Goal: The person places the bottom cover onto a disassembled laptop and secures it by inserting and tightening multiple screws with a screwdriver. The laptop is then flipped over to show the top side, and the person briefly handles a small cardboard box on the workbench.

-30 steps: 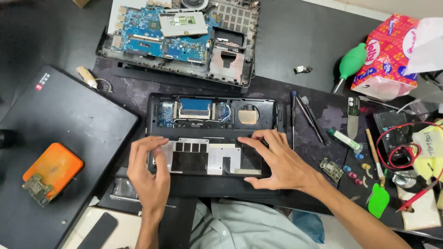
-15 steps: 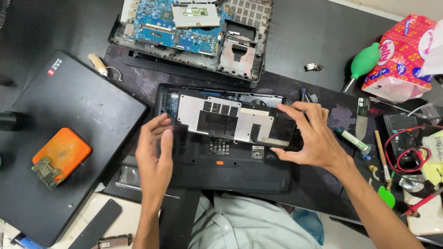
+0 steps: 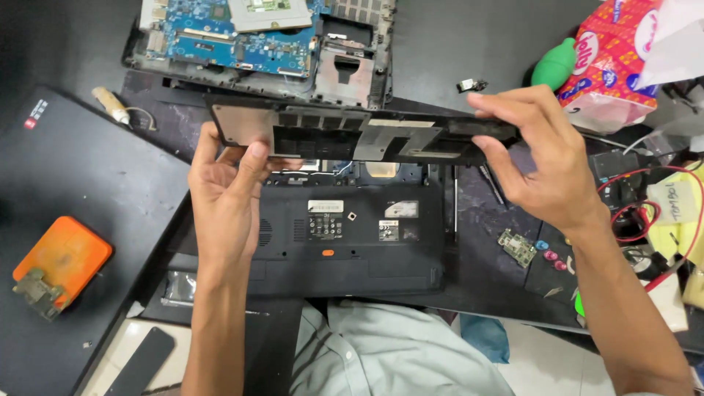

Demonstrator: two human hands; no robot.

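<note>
Black access panel (image 3: 345,136) pinched at its ends by raised left hand (image 3: 227,194) and right hand (image 3: 546,165).

Far side: you have a stripped laptop chassis (image 3: 345,73) with its blue circuit board (image 3: 220,33) lying bare.
Left side: a closed black laptop (image 3: 81,198) lies flat, and an orange drive case (image 3: 62,257) rests on it with a small metal bracket (image 3: 33,293) at its near corner.
Upper right: you see a green rubber air blower (image 3: 554,64) touching a red-and-pink tissue pack (image 3: 623,66).
Right side: a small green circuit board (image 3: 517,247) lies beside pink and blue caps (image 3: 550,253); red wire (image 3: 638,213) loops further out.
Near left: a black phone (image 3: 139,361) lies at the desk's edge.
</note>
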